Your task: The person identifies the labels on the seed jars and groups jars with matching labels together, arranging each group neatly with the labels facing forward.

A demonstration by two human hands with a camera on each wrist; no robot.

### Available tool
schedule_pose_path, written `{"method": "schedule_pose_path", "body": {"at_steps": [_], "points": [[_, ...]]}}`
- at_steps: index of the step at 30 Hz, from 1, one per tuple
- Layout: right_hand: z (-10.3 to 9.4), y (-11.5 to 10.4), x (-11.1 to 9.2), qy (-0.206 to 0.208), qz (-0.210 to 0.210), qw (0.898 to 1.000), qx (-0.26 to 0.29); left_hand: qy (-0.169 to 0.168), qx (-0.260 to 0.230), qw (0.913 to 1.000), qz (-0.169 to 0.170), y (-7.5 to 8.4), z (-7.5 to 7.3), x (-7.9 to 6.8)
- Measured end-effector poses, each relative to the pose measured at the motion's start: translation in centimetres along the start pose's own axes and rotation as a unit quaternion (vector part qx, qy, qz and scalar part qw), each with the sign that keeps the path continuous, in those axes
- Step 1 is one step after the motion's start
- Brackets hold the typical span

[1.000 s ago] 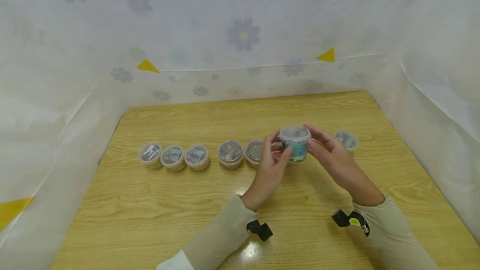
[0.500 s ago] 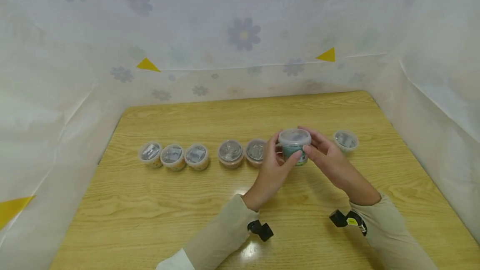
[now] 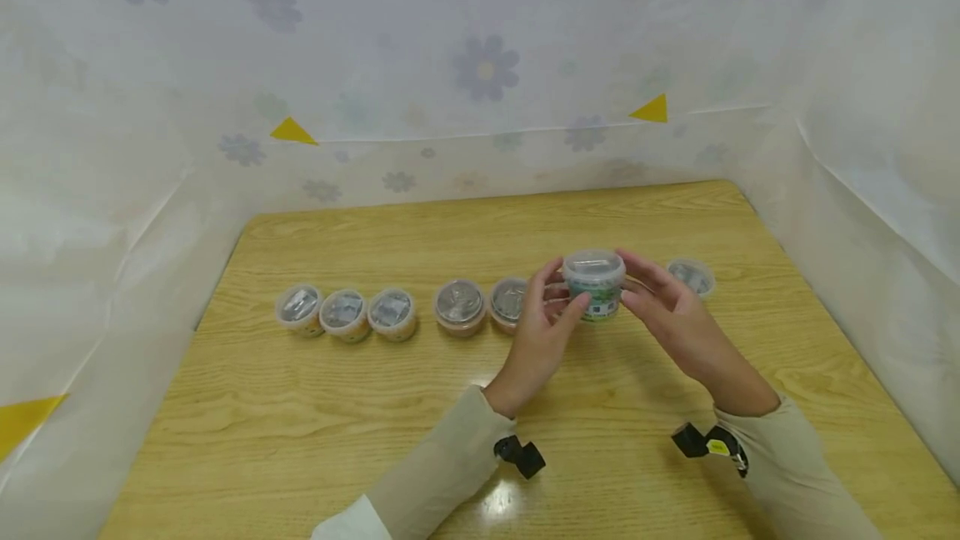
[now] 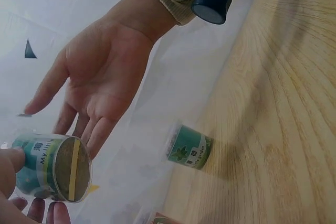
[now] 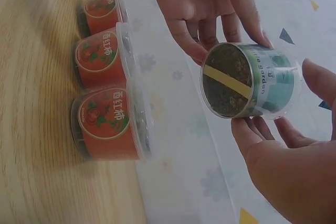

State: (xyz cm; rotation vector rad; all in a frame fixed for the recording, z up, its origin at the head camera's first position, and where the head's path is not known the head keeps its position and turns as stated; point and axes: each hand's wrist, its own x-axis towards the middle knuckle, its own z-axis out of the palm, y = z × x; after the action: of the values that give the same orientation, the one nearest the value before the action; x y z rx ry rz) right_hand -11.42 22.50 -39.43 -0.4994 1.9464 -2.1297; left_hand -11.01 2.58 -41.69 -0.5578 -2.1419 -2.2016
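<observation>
A clear plastic cup with a lid and a green-teal "little garden" label (image 3: pixel 595 286) is held above the table. My left hand (image 3: pixel 542 340) grips it, thumb on the label and fingers round the far left side. On the other side is my right hand (image 3: pixel 678 327), its thumb off the cup. In the left wrist view the right hand's (image 4: pixel 107 72) fingers lie loosely extended against or just behind the cup; contact is unclear. The cup's base (image 5: pixel 226 85) shows dark brown contents and a yellow strip. A similar green lidded cup (image 4: pixel 190 148) stands behind the right hand.
Two lidded cups (image 3: pixel 460 307) with red tomato labels (image 5: pixel 105 119) stand left of the hands, the second partly covered by the left hand. Three more lidded cups (image 3: pixel 347 315) form a group further left. White patterned cloth (image 3: pixel 405 90) encloses the wooden table (image 3: pixel 337 440).
The cup has turned between the hands, so another part of its label faces me. Half a second ago the right thumb lay against the cup; the right hand has since shifted slightly right.
</observation>
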Motion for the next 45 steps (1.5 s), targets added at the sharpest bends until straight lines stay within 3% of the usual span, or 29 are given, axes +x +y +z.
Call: {"method": "schedule_pose_path", "body": {"at_steps": [8, 17, 23, 31, 36, 45], "points": [[-0.6, 0.2, -0.6, 0.036, -0.004, 0.999, 0.001, 0.003, -0.001, 0.999, 0.044, 1.1, 1.4, 0.0], [-2.0, 1.6, -1.5, 0.076, -0.017, 0.997, -0.026, -0.012, 0.006, 0.999, 0.042, 1.5, 3.3, -0.1], [-2.8, 2.6, -1.5, 0.083, -0.028, 0.996, -0.031, -0.04, 0.01, 0.9991, 0.01, 0.2, 4.0, 0.0], [-3.9, 4.0, -1.8, 0.089, -0.003, 0.995, -0.049, -0.082, 0.093, 0.9912, -0.047, -3.4, 4.9, 0.1], [-4.4, 4.9, -1.8, 0.097, 0.012, 0.992, -0.078, -0.109, 0.116, 0.986, -0.05, -4.0, 5.2, 0.0], [-4.5, 5.9, -1.3, 0.093, 0.028, 0.987, -0.127, -0.108, 0.144, 0.9816, -0.064, -5.2, 6.0, 0.1]]}}
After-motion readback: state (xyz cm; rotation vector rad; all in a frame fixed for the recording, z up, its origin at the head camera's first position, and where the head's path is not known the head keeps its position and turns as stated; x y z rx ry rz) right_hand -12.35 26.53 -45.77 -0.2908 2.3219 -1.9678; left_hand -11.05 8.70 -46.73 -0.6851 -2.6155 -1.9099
